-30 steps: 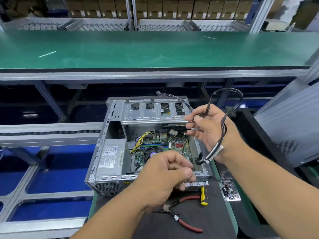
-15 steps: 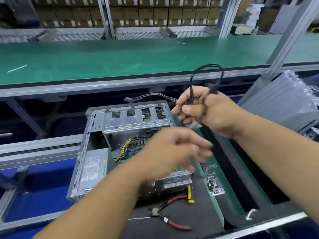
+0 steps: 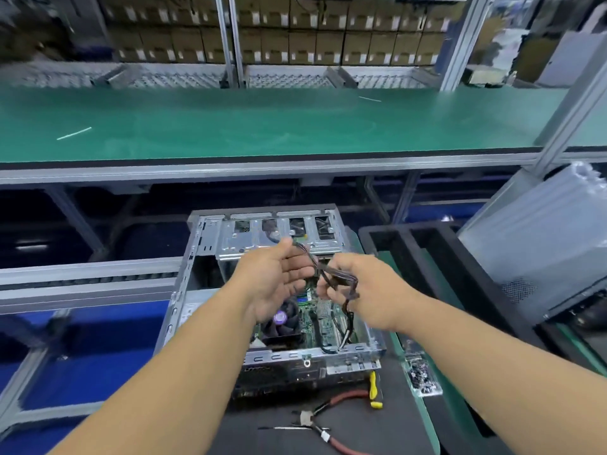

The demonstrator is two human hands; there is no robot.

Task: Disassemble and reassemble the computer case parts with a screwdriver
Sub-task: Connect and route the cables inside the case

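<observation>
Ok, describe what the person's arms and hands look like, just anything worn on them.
Both forearms are bare up to the frame edge: no sleeves are visible. The left hand and the right hand wear no gloves, and no watch, wrist strap or ring can be seen on either. The frame is slightly blurred, so small markings can't be ruled out.

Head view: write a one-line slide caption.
Right hand grips a black cable bundle above the open grey metal computer case; left hand open beside it.
</observation>
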